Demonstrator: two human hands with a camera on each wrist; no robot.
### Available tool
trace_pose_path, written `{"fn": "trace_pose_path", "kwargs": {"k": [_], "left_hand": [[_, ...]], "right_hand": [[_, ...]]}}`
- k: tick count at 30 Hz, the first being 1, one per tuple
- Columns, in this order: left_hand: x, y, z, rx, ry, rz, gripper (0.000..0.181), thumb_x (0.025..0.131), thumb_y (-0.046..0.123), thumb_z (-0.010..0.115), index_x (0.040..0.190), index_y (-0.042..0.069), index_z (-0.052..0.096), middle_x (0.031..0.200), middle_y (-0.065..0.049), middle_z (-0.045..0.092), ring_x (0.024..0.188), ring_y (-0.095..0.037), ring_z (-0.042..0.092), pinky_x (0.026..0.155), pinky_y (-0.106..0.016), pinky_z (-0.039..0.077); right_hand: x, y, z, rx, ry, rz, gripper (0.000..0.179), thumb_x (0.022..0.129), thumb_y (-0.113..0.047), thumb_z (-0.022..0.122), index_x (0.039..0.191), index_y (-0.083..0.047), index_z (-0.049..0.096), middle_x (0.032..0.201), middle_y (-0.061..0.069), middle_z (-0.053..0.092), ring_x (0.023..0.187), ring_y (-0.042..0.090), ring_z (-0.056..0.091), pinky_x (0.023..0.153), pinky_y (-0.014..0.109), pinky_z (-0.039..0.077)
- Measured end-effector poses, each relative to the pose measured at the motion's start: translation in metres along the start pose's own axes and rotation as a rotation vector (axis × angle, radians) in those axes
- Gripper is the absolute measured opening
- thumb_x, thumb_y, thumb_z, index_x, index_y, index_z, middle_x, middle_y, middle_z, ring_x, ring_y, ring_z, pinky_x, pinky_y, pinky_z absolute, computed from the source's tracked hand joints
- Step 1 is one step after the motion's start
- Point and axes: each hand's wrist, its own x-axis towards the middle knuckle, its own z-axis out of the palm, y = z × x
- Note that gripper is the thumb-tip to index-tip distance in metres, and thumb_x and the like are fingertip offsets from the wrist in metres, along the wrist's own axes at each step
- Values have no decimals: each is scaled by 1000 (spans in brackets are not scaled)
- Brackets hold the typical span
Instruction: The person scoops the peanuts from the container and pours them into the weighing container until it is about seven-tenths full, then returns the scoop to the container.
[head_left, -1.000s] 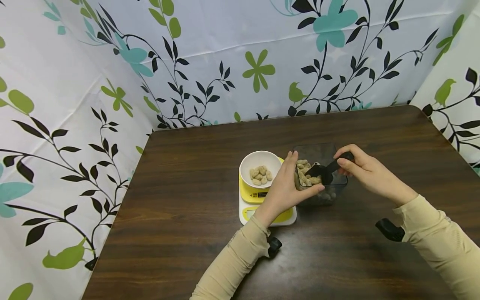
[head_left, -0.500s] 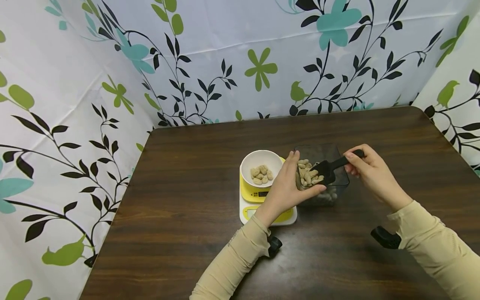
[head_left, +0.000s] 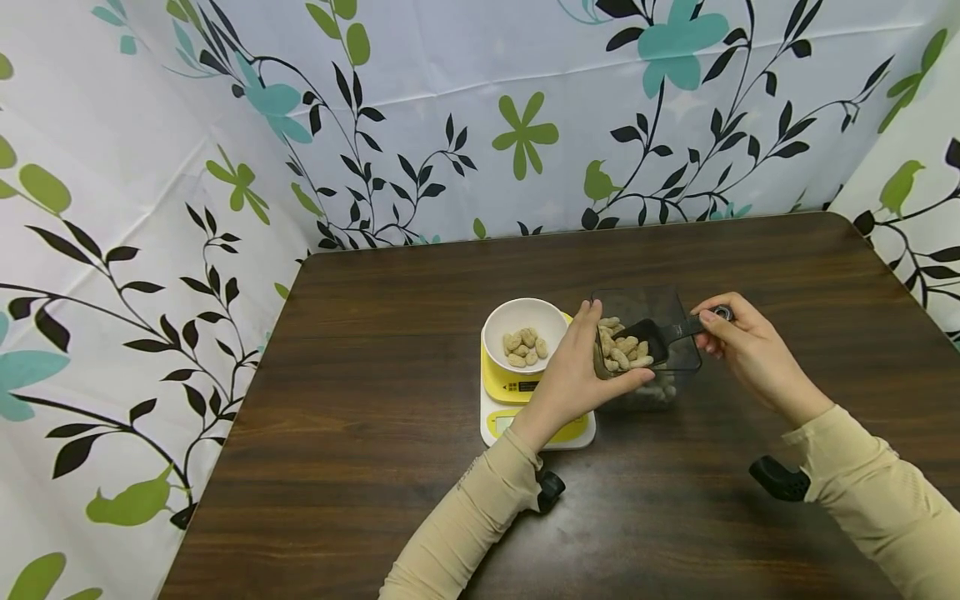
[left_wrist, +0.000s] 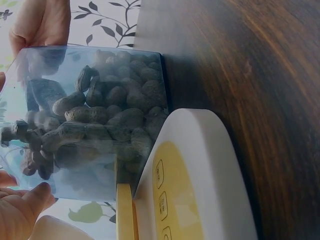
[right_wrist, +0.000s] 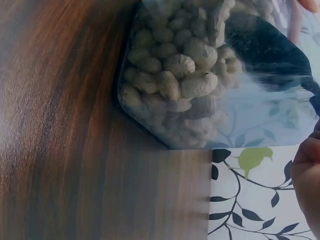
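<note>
A clear plastic container of unshelled peanuts stands just right of a yellow-and-white kitchen scale. My left hand lies against the container's near left corner, its fingers straight along one side and the thumb stretched along the front. My right hand pinches the handle of a black scoop, whose blade is inside the container among the peanuts. On the scale sits a white bowl with several peanuts in it. In the right wrist view the scoop blade shows through the container wall.
The dark wooden table spreads out around the scale and container. Behind and to the left hangs a white curtain with leaf, bird and flower prints. A black wrist device juts out below the right sleeve.
My right hand has drawn slightly right with the scoop, and the scoop's blade has shifted and turned among the peanuts. My left hand stays in place at the container.
</note>
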Motion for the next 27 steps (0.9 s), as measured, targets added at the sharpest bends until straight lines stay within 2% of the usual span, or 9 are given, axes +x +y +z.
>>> {"fn": "trace_pose_path", "kwargs": {"k": [5, 11, 24, 27], "left_hand": [[0, 1, 0, 1, -2, -5, 99, 79, 55, 66, 151, 13, 14, 157, -8, 14, 145, -17, 17, 112, -42, 31], [0, 2, -1, 4, -2, -1, 99, 78, 54, 66, 151, 12, 15, 157, -9, 16, 145, -16, 18, 112, -41, 31], [-1, 3, -1, -31, -22, -34, 99, 78, 57, 66, 151, 21, 11, 158, -5, 13, 145, -14, 16, 113, -42, 30], [-1, 2, -2, -32, -22, -34, 99, 78, 57, 66, 151, 19, 12, 158, -4, 13, 145, -14, 16, 113, -42, 30]], "right_hand": [[-1, -2, -2, 12, 4, 74, 15, 99, -20, 43, 108, -8, 46, 75, -5, 56, 65, 9, 46, 58, 22, 37], [-1, -4, 0, 24, 32, 93, 17, 99, -21, 44, 107, -6, 46, 74, -5, 57, 64, 9, 46, 57, 23, 35], [-6, -2, -7, 189, 80, 43, 17, 100, -18, 41, 107, -5, 48, 74, -1, 58, 64, 10, 45, 57, 23, 33], [-8, -2, -8, 219, 77, 40, 17, 100, -18, 40, 107, -6, 49, 74, -1, 58, 65, 10, 46, 57, 22, 35]]}}
